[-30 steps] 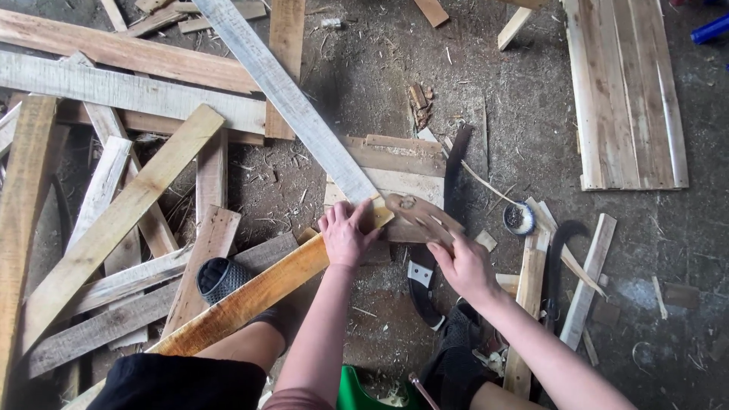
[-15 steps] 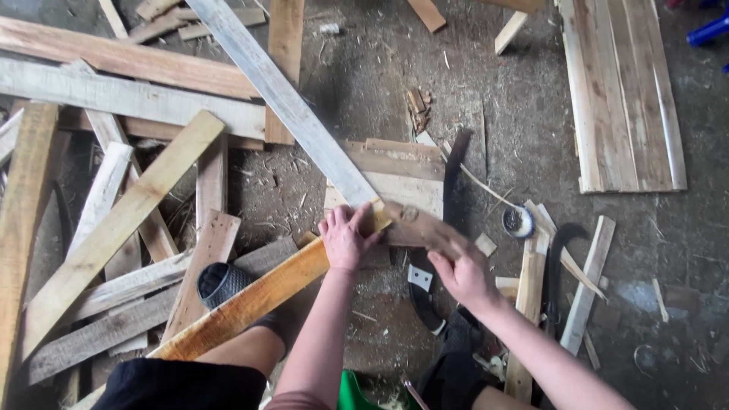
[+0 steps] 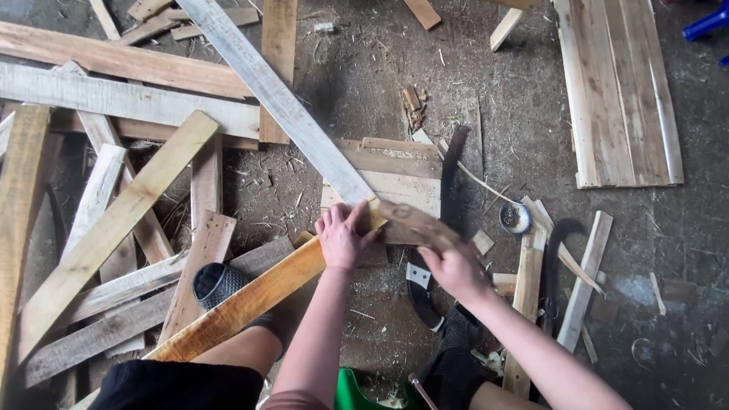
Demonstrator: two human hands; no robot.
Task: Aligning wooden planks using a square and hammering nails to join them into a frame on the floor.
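Plank (image 3: 250, 298), yellowish and long, ran from the lower left up to the middle of the floor, its upper end lying on a stack of short boards (image 3: 399, 171). Left hand (image 3: 343, 238) lay flat on that end, fingers spread, pressing it down rather than gripping it. Just to the right, the right hand (image 3: 454, 269) was closed around the near end of a brown wooden tool (image 3: 414, 222), blurred, whose far end reached the plank's tip beside the left hand. A grey board (image 3: 281, 102) came down diagonally from the top and met the same spot. Below the hands, a dark curved blade with a pale patch (image 3: 419, 285) lay on the floor. A small round tin (image 3: 515, 218) sat to the right, near thin slats (image 3: 581, 282) and a dark curved piece (image 3: 558, 247). Loose planks (image 3: 114, 220) were piled to the left, with a dark sandal (image 3: 216, 281) among them. A panel of joined boards (image 3: 619, 91) lay at the upper right on the dirty floor (image 3: 516, 114).
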